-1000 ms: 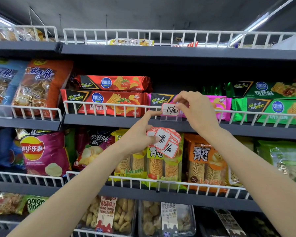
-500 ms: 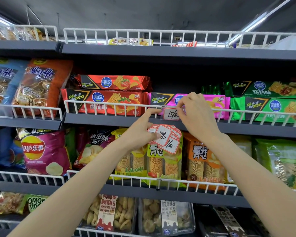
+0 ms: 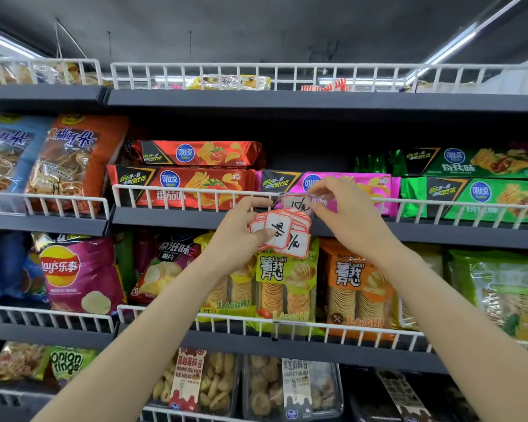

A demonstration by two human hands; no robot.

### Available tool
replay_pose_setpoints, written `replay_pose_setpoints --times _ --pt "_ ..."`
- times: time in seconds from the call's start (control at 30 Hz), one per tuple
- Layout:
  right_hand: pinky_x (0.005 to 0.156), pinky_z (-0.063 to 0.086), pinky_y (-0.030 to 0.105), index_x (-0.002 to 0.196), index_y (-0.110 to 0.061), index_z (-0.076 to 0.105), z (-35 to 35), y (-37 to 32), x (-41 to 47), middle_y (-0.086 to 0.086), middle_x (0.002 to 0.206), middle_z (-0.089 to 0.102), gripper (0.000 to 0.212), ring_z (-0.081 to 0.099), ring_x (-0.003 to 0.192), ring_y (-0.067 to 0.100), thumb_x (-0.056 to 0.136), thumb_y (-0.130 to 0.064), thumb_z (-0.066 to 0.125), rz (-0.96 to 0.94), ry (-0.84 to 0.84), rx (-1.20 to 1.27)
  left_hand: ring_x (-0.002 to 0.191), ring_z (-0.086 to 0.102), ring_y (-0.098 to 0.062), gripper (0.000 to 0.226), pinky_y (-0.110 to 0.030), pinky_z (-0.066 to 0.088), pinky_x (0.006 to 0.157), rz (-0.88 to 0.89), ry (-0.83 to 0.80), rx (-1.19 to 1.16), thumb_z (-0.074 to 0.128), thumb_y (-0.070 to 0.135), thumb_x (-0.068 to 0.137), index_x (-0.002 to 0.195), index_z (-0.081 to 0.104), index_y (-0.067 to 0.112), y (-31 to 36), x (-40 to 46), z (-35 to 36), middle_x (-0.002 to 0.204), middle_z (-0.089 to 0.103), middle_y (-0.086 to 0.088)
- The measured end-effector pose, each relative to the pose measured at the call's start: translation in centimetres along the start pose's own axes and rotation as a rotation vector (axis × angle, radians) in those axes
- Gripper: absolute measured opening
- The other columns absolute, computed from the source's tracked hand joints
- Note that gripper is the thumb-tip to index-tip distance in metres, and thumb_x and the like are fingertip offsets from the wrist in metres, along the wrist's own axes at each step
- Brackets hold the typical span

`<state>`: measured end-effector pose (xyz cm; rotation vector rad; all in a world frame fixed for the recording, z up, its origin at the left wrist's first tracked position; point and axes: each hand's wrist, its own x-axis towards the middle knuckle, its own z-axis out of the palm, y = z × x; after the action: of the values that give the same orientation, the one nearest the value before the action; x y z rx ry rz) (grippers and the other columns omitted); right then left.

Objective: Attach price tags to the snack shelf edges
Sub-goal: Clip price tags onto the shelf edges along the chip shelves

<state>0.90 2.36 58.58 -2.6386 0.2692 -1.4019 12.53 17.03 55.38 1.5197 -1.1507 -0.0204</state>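
From the head camera, the left hand pinches a fanned stack of tags between thumb and fingers, just below the wire rail; the right hand pinches a single price tag by its right edge, holding it against the rail in front of the pink snack packet; the dark shelf edge runs just beneath.
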Motion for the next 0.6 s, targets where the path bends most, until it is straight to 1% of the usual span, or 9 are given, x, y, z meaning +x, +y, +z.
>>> replay_pose_setpoints --times 0.07,0.1,0.13,0.2,0.23,0.3,0.37,0.47,0.6 --pt "0.079 0.037 0.011 0.111 -0.015 0.059 -0.3 -0.4 -0.8 -0.004 0.106 0.059 0.019 0.05 0.099 0.007 0.094 -0.018 0.05 0.04 -0.011 0.131 0.104 0.062 -0.014 0.033 -0.033 0.051 0.092 0.003 0.028 0.01 0.057 0.003 0.088 0.113 0.053 0.024 0.2 -0.4 0.3 0.114 0.065 -0.003" --pt "0.074 0.038 0.006 0.111 -0.016 0.06 -0.4 -0.7 -1.2 -0.005 0.103 0.06 0.02 0.052 0.095 0.005 0.095 -0.018 0.048 0.073 -0.044 0.217 0.103 0.062 -0.012 0.031 -0.031 0.051 0.091 0.002 0.036 0.012 0.057 0.003 0.088 0.112 0.055 0.023 0.3 -0.6 0.4 0.112 0.066 -0.001" --pt "0.072 0.041 0.005 0.11 -0.016 0.061 -0.4 -1.0 -1.6 -0.006 0.1 0.062 0.02 0.055 0.091 0.003 0.096 -0.019 0.047 0.106 -0.095 0.314 0.101 0.063 -0.011 0.03 -0.025 0.052 0.086 -0.006 0.045 0.001 0.057 0.003 0.088 0.112 0.056 0.022 0.4 -0.9 0.5 0.11 0.067 0.0" --pt "0.073 0.051 0.012 0.106 -0.018 0.064 -0.3 -1.7 -2.3 -0.005 0.097 0.067 0.021 0.062 0.087 0.003 0.097 -0.018 0.046 0.174 -0.206 0.534 0.094 0.065 -0.007 0.029 -0.013 0.052 0.072 -0.022 0.06 -0.026 0.057 0.002 0.089 0.111 0.057 0.021 0.5 -1.8 0.7 0.105 0.069 0.002" --pt "0.072 0.055 0.016 0.102 -0.019 0.065 -0.1 -2.0 -2.6 -0.003 0.094 0.069 0.02 0.065 0.084 0.004 0.097 -0.016 0.046 0.211 -0.243 0.628 0.092 0.065 -0.007 0.028 -0.011 0.051 0.069 -0.026 0.073 -0.029 0.057 0.002 0.089 0.109 0.057 0.022 0.5 -2.2 0.8 0.103 0.069 0.003" --pt "0.067 0.057 0.018 0.095 -0.02 0.066 0.2 -2.6 -3.3 -0.003 0.088 0.07 0.018 0.068 0.075 0.003 0.095 -0.012 0.049 0.268 -0.266 0.76 0.093 0.065 -0.007 0.029 -0.012 0.052 0.07 -0.031 0.105 -0.019 0.057 0.001 0.088 0.105 0.058 0.024 0.5 -3.2 0.7 0.102 0.069 0.003" --pt "0.062 0.056 0.017 0.09 -0.019 0.067 0.8 -3.2 -3.8 -0.002 0.084 0.071 0.018 0.068 0.071 0.003 0.093 -0.01 0.052 0.306 -0.271 0.823 0.095 0.065 -0.006 0.03 -0.017 0.053 0.077 -0.036 0.131 0.014 0.057 0.0 0.088 0.104 0.058 0.026 0.4 -4.3 0.1 0.103 0.069 0.004" --pt "0.06 0.055 0.018 0.088 -0.019 0.068 2.1 -4.8 -4.4 0.0 0.082 0.073 0.015 0.069 0.07 0.006 0.091 -0.01 0.056 0.336 -0.283 0.868 0.098 0.064 -0.005 0.03 -0.024 0.053 0.085 -0.049 0.152 0.069 0.057 0.001 0.088 0.108 0.057 0.024 0.1 -5.7 -1.6 0.104 0.069 0.004" --pt "0.056 0.052 0.017 0.09 -0.014 0.068 4.8 -8.6 -4.4 0.001 0.081 0.073 0.01 0.07 0.07 0.009 0.089 -0.011 0.06 0.368 -0.273 0.93 0.095 0.064 -0.004 0.031 -0.028 0.052 0.088 -0.062 0.193 0.112 0.058 0.004 0.088 0.098 0.055 0.033 -1.0 -7.6 -5.7 0.1 0.069 0.009"
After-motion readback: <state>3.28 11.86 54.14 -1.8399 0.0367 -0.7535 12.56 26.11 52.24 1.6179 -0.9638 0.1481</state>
